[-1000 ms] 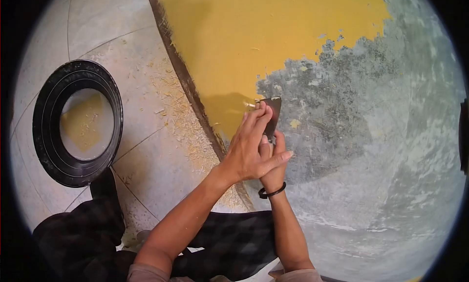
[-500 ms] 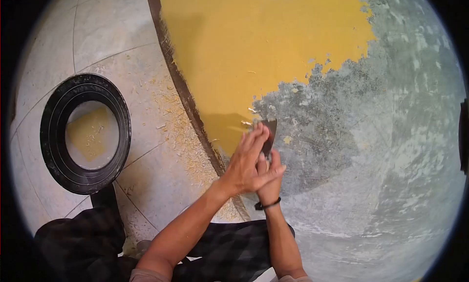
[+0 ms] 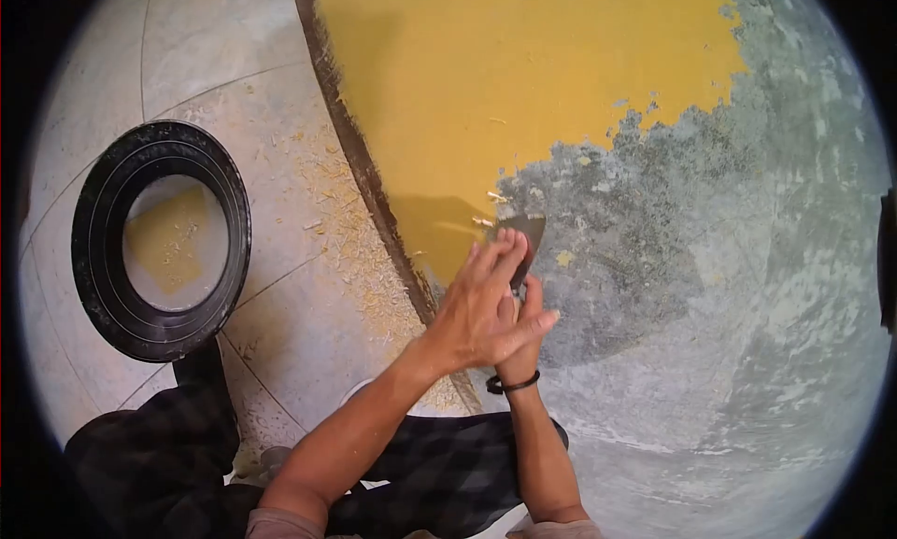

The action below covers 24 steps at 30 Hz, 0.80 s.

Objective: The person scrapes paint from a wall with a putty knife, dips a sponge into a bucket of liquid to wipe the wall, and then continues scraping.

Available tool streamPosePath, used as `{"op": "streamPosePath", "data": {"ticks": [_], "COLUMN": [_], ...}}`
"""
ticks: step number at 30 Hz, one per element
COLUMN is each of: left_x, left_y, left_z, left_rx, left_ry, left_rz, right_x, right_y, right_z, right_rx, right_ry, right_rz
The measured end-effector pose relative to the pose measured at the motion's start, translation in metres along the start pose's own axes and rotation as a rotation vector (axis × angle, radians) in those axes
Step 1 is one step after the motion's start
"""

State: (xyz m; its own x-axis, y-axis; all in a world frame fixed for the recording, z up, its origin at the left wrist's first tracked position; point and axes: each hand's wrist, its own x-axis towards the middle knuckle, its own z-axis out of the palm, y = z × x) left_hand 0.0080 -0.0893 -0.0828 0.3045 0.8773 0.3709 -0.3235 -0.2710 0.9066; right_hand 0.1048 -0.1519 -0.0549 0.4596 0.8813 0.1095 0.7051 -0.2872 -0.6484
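Note:
A dark metal scraper [image 3: 529,237] rests with its blade against the wall, at the ragged border between yellow paint [image 3: 505,81] and bare grey plaster [image 3: 710,287]. My right hand [image 3: 519,341], with a black band on the wrist, grips the scraper's handle from below. My left hand [image 3: 478,307] lies over the right one, its fingers pressing flat on the blade. Small curls of yellow paint cling to the wall just left of the blade.
A round black pan [image 3: 161,240] holding yellow scrapings sits on the tiled floor at the left. Yellow paint flakes [image 3: 348,231] litter the floor along the dark skirting strip [image 3: 369,179]. My legs in dark checked trousers [image 3: 168,446] fill the bottom.
The scraper and both hands dipped down slightly and then rose again along the paint border. The view shifted a little with them. Both hands stayed on the scraper.

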Motion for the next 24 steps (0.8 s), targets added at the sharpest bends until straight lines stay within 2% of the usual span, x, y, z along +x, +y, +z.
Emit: {"op": "streamPosePath", "data": {"ticks": [1,2,4,5,6,7,10,12,13,16,18,20,21,24], "left_x": [-0.002,-0.001,0.007,0.011,0.012,0.014,-0.003,0.006,0.009,0.008,-0.001,-0.007,-0.008,-0.011], "left_y": [0.0,0.0,-0.003,-0.005,-0.006,0.001,0.003,-0.002,-0.001,0.002,-0.001,-0.011,-0.016,-0.02], "left_z": [0.001,0.001,0.002,0.003,0.005,-0.002,0.004,0.0,0.001,-0.001,-0.002,0.003,0.005,0.005], "left_rx": [0.032,0.062,0.015,0.042,0.063,0.011,0.021,0.021,0.005,0.017,0.02,-0.048,-0.013,-0.037], "left_ry": [0.013,0.027,0.006,0.055,0.096,0.03,0.024,0.039,0.038,0.042,0.004,-0.007,-0.004,-0.029], "left_rz": [0.039,0.074,0.007,0.028,0.047,-0.038,0.082,0.07,0.039,-0.017,0.053,0.038,0.019,-0.077], "right_x": [-0.003,0.001,0.007,0.013,0.006,0.002,-0.007,-0.004,0.003,0.006,-0.006,-0.012,-0.009,-0.003], "right_y": [-0.007,-0.006,0.001,-0.007,-0.01,-0.013,-0.016,-0.02,-0.009,-0.022,-0.016,-0.007,-0.009,-0.005], "right_z": [0.0,0.002,0.001,-0.005,-0.007,-0.008,-0.005,-0.01,-0.004,-0.005,-0.007,-0.005,-0.01,-0.004], "right_rx": [-0.078,-0.077,-0.148,-0.103,-0.109,-0.143,-0.118,-0.075,-0.075,-0.187,-0.138,0.002,-0.06,-0.26], "right_ry": [0.041,0.034,0.084,-0.031,-0.029,-0.051,-0.031,-0.032,0.045,-0.058,-0.042,-0.045,-0.09,-0.022], "right_rz": [-0.129,-0.136,-0.185,0.007,0.034,0.029,-0.076,-0.027,-0.114,-0.024,-0.018,-0.056,0.049,0.058]}}
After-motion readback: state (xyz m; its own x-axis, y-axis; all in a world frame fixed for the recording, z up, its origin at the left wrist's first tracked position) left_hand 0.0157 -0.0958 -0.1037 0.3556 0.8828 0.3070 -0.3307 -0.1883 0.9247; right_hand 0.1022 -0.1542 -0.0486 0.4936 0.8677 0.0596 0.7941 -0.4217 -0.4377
